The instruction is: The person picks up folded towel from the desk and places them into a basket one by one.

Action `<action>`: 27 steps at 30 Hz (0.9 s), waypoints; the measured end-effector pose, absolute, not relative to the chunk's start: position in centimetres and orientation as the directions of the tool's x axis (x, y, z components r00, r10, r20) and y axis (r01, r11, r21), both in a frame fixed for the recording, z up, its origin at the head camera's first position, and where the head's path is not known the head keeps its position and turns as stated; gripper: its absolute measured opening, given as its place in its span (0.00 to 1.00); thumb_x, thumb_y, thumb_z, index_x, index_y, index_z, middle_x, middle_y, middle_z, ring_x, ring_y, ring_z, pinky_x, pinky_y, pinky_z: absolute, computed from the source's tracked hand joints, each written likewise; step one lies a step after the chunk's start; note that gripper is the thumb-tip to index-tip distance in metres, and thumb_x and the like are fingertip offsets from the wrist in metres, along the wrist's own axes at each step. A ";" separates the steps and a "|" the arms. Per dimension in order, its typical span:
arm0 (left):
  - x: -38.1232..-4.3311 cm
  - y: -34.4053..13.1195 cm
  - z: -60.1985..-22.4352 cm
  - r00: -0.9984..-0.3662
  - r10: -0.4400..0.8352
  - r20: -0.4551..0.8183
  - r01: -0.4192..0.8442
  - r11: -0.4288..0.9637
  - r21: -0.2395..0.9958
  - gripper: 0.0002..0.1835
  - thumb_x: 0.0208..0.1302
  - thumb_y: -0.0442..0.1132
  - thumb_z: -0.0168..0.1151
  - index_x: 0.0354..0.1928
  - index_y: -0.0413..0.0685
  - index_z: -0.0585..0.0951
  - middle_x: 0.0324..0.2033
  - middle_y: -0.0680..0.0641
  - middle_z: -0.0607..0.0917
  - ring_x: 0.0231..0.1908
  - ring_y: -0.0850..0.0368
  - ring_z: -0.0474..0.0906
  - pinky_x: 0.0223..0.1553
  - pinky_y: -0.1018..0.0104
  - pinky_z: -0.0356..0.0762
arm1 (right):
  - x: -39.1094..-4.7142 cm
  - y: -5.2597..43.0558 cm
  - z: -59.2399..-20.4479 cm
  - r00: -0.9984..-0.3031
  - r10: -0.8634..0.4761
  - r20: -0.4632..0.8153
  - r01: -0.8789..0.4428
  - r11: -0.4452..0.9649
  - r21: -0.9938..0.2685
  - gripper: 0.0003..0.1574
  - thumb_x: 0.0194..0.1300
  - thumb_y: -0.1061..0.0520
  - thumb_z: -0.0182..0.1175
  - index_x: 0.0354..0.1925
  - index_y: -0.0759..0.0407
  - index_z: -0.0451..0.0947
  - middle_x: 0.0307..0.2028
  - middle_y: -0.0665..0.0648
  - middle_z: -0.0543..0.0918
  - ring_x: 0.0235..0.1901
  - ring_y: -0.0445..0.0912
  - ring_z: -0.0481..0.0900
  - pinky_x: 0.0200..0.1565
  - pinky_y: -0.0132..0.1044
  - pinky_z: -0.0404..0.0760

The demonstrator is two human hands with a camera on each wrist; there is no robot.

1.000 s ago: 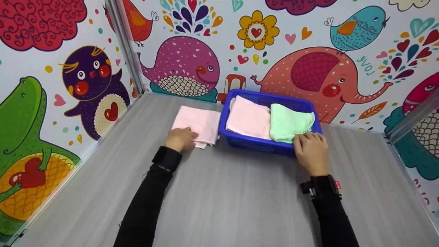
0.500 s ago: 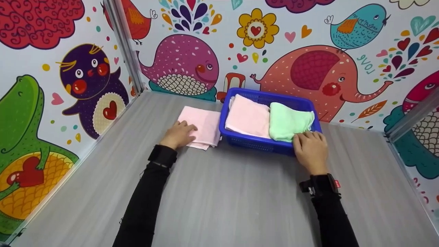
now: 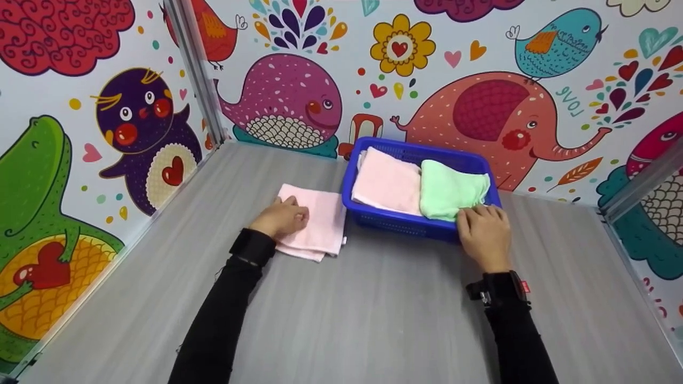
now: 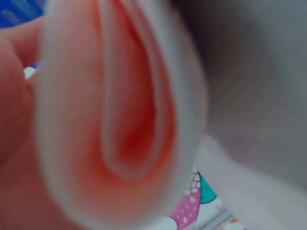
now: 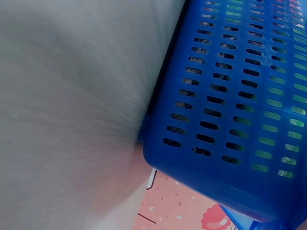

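Note:
A folded pink cloth (image 3: 323, 221) lies left of the blue plastic basket (image 3: 368, 209), close to its front left corner. My left hand (image 3: 282, 217) grips this cloth along its left side with bent fingers. The left wrist view shows its rounded, folded layers (image 4: 134, 143) close up beside the fingers (image 4: 14, 96). At the basket's front right corner, my right hand (image 3: 486, 237) holds the rim, fingers hooked over it. Inside the basket, a folded pink cloth (image 3: 387, 181) sits on the left and a light green cloth (image 3: 451, 189) on the right.
The basket stands on a grey wood-grain table (image 3: 373, 309) near the back wall. Cartoon-printed panels (image 3: 453, 48) enclose the back and sides, with metal posts (image 3: 198, 74) at the corners. The basket's slotted side (image 5: 220, 96) fills much of the right wrist view.
The pink cloth outside the basket has slid toward me with my left hand holding its side. My right hand and the basket have stayed in place.

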State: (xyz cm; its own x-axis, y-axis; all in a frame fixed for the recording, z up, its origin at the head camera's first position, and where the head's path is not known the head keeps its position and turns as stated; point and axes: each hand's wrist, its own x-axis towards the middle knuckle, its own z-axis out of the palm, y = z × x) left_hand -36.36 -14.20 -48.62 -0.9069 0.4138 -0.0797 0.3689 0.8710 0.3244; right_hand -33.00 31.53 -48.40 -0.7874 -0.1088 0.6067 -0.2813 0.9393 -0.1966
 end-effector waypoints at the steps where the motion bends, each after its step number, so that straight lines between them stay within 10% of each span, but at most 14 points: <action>1: -35.9 -14.3 -48.5 -0.896 0.435 -0.093 0.381 0.858 0.344 0.04 0.69 0.39 0.59 0.40 0.49 0.82 0.42 0.42 0.74 0.45 0.42 0.67 0.47 0.53 0.69 | -33.0 31.5 -48.4 -0.785 -0.110 0.610 -0.283 0.939 -0.195 0.24 0.77 0.51 0.51 0.39 0.66 0.87 0.39 0.67 0.87 0.49 0.66 0.82 0.66 0.61 0.68; 14: -30.9 -14.2 -47.2 -0.752 0.614 -0.241 0.458 0.749 0.478 0.07 0.56 0.36 0.69 0.28 0.48 0.79 0.34 0.50 0.72 0.30 0.61 0.68 0.31 0.72 0.64 | -33.0 31.7 -48.4 -0.785 -0.104 0.611 -0.281 0.939 -0.200 0.24 0.77 0.51 0.51 0.39 0.67 0.87 0.39 0.67 0.87 0.49 0.66 0.81 0.66 0.62 0.68; 27: -28.1 -4.2 -49.3 -0.602 0.798 0.013 0.726 0.541 0.425 0.11 0.66 0.44 0.68 0.48 0.52 0.83 0.43 0.45 0.77 0.39 0.55 0.72 0.44 0.67 0.71 | -33.1 31.4 -48.5 -0.792 -0.104 0.601 -0.274 0.941 -0.198 0.24 0.77 0.51 0.51 0.40 0.67 0.87 0.40 0.68 0.87 0.50 0.67 0.81 0.66 0.62 0.67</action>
State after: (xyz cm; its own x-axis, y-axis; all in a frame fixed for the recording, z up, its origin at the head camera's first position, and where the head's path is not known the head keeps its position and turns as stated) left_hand -28.06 -4.17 -49.31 -0.6023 0.7982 0.0134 0.7261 0.5408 0.4246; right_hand -33.13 31.42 -48.52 -0.7922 -0.1038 0.6013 -0.2738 0.9411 -0.1983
